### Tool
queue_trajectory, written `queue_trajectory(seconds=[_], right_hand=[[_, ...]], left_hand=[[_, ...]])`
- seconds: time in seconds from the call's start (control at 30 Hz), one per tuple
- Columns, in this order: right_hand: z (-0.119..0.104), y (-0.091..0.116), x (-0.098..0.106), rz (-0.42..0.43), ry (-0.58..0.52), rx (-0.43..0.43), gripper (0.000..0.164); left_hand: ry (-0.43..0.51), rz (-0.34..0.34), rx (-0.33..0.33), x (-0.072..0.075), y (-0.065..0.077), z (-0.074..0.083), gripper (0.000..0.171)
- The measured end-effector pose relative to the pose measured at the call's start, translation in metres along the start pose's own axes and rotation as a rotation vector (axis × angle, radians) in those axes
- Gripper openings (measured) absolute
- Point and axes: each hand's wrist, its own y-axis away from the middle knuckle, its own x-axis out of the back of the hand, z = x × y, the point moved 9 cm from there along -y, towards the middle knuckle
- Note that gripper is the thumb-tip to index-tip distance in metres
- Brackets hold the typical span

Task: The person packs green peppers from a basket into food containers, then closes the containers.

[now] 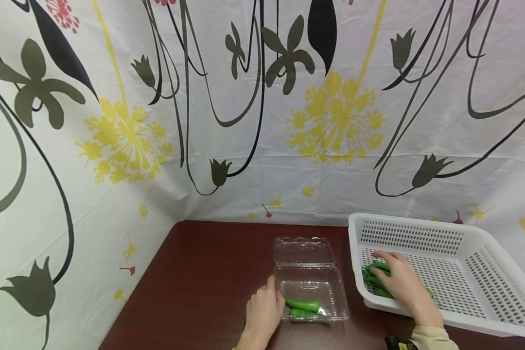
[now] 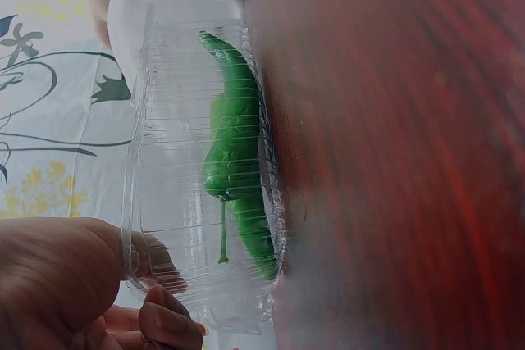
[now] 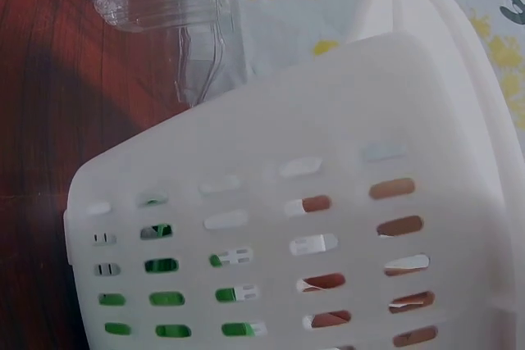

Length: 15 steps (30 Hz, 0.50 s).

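Observation:
A clear plastic clamshell box lies with its lid folded back on the table. Two green peppers rest in its near part; the left wrist view shows a pepper with a long stem through the ribbed wall. My left hand pinches the box's left rim between thumb and fingers. Inside a white basket, my right hand reaches down over a pile of green peppers, thumb and forefinger spread apart. The basket's wall hides most of that hand in the right wrist view.
The dark red wooden table stretches left of the box. A white cloth with printed flowers hangs behind and along the left side. The slotted basket stands right of the box, with a narrow gap between them.

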Motion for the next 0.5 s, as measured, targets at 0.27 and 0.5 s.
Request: queue_trajectory(seconds=[0.27,0.5], right_hand=[[0.0041,0.0012,-0.0003,-0.026,0.012,-0.030,0.042],[0.0072,0.0010,-0.0016,-0.075,0.020,-0.052,0.042]], left_hand=[[0.000,-0.005,0.006,-0.0001,-0.0002,0.0004,0.036],[0.002,0.017,-0.008,0.0027,0.0006,0.0011,0.036]])
